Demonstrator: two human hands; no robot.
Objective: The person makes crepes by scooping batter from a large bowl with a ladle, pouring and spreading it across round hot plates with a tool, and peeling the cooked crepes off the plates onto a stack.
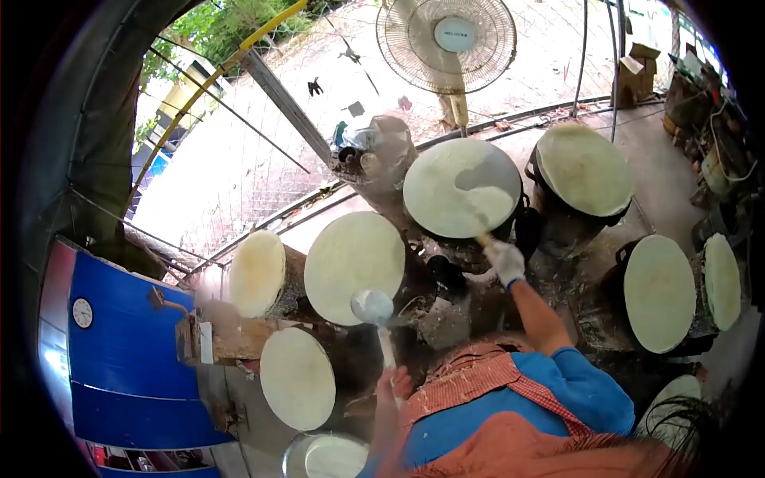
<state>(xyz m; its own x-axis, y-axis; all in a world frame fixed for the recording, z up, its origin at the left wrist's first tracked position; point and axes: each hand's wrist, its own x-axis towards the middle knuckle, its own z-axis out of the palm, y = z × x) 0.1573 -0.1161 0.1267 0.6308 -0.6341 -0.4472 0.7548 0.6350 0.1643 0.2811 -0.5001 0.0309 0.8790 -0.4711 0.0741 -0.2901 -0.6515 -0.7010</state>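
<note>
My left hand (396, 384), bare, grips the pale handle of a ladle (372, 306). Its round bowl is over the near edge of a round pan (351, 259) covered by a pale green-white layer. My right hand (504, 261) wears a white glove and is closed on a wooden-handled tool (484, 239). That tool points to the near edge of another round pan (434, 187), where the pale layer has a darker curved patch. The tool's working end cannot be made out clearly.
More pale-topped round pans stand around me: one far right (586, 169), one right (659, 295), one left (257, 273), one near left (297, 378). A standing fan (448, 40) is ahead. A blue panel (131, 350) with a clock (83, 312) is at left.
</note>
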